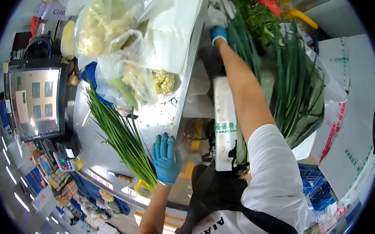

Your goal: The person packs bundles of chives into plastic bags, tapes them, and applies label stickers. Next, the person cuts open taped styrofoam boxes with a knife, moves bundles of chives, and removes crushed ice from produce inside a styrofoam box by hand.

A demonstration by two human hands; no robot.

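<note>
My left hand (166, 159), in a blue glove, lies flat at the metal table's edge with its fingers stretched out, holding nothing. Just beside it, a long bundle of thin green stalks (121, 134) lies slantwise on the metal table (86, 141). My right hand (218, 34), also blue-gloved, reaches far forward to the left side of a pile of long green leaves (289, 84). Its fingers are mostly hidden, so its grip cannot be made out.
Bagged cauliflower (103, 25) and a loose floret (164, 82) are at the table's far end. A touchscreen (38, 98) stands left. A knife (120, 176) lies near a yellow object (143, 189). A white foam box (225, 127) and cartons (349, 112) are right.
</note>
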